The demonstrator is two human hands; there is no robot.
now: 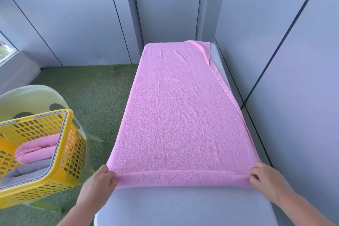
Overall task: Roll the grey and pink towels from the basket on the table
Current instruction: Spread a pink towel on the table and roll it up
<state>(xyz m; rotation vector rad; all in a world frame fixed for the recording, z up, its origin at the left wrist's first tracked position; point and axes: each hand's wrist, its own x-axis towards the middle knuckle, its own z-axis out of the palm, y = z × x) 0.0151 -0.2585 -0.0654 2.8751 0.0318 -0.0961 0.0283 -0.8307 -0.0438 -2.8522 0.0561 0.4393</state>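
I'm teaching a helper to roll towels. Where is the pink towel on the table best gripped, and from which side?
Probably the turned-over near edge of the pink towel, at its two corners, coming from the near end of the table. It lies flat, running lengthwise away, and that first turn forms a thick lip; the left hand and right hand pinch it there.

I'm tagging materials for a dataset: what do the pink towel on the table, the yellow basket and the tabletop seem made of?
Pink towel: likely cotton terry, matte, with nubbly looped pile and soft creases. Yellow basket: probably moulded plastic, slightly glossy, rigid walls pierced by regular slots. Tabletop: smooth pale grey, rounded edge; plastic or laminate, cannot tell which.
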